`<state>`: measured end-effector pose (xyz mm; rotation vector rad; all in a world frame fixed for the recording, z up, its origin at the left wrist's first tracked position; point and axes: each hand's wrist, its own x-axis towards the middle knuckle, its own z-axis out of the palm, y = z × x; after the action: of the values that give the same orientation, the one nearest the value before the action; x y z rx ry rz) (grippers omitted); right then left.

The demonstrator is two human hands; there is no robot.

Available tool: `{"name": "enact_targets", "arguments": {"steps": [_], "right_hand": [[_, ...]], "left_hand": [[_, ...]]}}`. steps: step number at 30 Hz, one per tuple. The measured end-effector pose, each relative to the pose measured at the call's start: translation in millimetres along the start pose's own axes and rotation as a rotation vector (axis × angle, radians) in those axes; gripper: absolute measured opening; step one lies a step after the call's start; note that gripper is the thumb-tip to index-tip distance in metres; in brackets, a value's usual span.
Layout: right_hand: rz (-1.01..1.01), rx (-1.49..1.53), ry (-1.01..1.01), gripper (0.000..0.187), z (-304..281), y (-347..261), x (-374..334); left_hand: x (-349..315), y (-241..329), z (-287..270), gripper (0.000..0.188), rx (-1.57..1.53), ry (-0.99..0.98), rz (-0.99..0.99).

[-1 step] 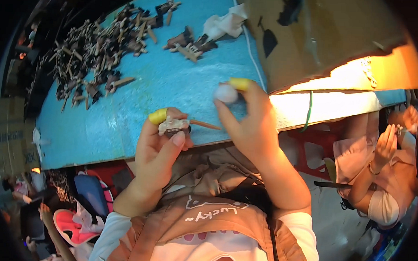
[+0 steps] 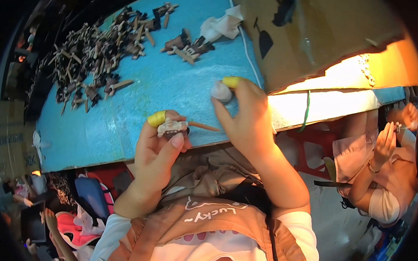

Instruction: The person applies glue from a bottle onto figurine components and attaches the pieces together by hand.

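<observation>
My left hand [image 2: 159, 147], with yellow tape round one finger, grips a small figurine [image 2: 172, 127] between thumb and fingers. The figurine is pale on top and dark below, and a thin brown stick [image 2: 203, 126] juts from it to the right. My right hand [image 2: 242, 111] pinches a soft-looking white wad [image 2: 221, 91] between its thumb and a yellow-taped finger. It is held above the blue tabletop [image 2: 140, 99], apart from the figurine. Whether the wad is cotton or cloth I cannot tell.
A large heap of similar figurines [image 2: 96, 51] covers the far left of the table. A few more figurines [image 2: 188, 46] lie beside a crumpled white cloth [image 2: 221, 24]. Cardboard [image 2: 324, 47] spans the far right, with a bright lit area. Another person's hands [image 2: 383, 145] work at right.
The view has shifted very slightly, moving the table and heap a little left. Both hands keep their holds, and the white wad looks sharper than before.
</observation>
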<state>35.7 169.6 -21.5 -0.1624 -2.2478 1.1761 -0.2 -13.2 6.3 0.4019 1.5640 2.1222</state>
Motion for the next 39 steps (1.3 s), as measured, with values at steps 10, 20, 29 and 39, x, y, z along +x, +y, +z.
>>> {"name": "enact_targets", "arguments": {"steps": [10,20,29,39], "right_hand": [[-0.309,-0.427,0.520,0.021,-66.4,4.2,-12.4],[0.130,-0.769,0.095,0.027,-125.8,81.7,41.7],[0.051,-0.422,0.244,0.014,-109.1,22.7,0.6],[0.085,0.331,-0.009,0.028,-47.3,-48.6,-42.0]], "left_hand": [[0.6,0.7,-0.8,0.031,-0.015,-0.059,-0.018],[-4.8,-5.3,5.4,0.035,-0.039,-0.151,-0.060],[-4.4,0.1,22.1,0.032,-0.100,-0.155,-0.142],[1.8,3.4,20.3,0.035,0.406,-0.438,0.107]]}}
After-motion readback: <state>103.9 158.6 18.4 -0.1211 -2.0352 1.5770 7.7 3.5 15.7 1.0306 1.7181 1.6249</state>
